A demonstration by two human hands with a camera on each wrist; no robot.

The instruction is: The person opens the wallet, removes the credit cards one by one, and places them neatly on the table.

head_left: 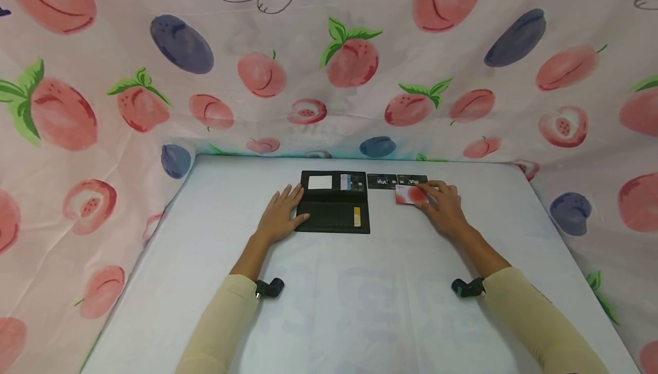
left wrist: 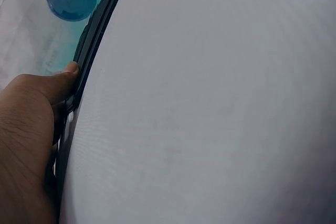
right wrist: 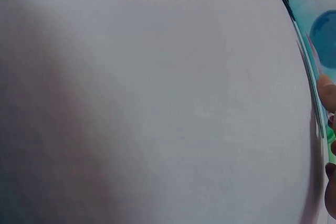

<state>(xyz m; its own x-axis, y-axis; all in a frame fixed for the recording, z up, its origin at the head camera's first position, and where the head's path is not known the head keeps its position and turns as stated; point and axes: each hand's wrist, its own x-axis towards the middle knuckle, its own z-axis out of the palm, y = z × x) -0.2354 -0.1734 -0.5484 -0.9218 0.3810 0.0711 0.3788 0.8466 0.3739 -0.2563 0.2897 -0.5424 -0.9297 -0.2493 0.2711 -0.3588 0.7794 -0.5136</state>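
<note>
A black wallet (head_left: 327, 222) lies spread open on the white table. Its upper half shows a white window (head_left: 320, 182) and some partly visible cards (head_left: 349, 183); a yellow strip (head_left: 357, 217) shows in the lower half. My left hand (head_left: 279, 212) rests flat at the wallet's left edge, fingers extended, with the thumb over the lower half. To the right of the wallet, my right hand (head_left: 444, 205) pinches a red-and-white card (head_left: 403, 193) by its right end. Just above that card lie two black cards (head_left: 381, 181) marked "Vip", side by side.
The white table (head_left: 334, 305) ends at a back edge close behind the wallet. A fruit-printed cloth (head_left: 308, 31) hangs behind and along the sides. Small black cameras (head_left: 271, 288) are worn on both wrists.
</note>
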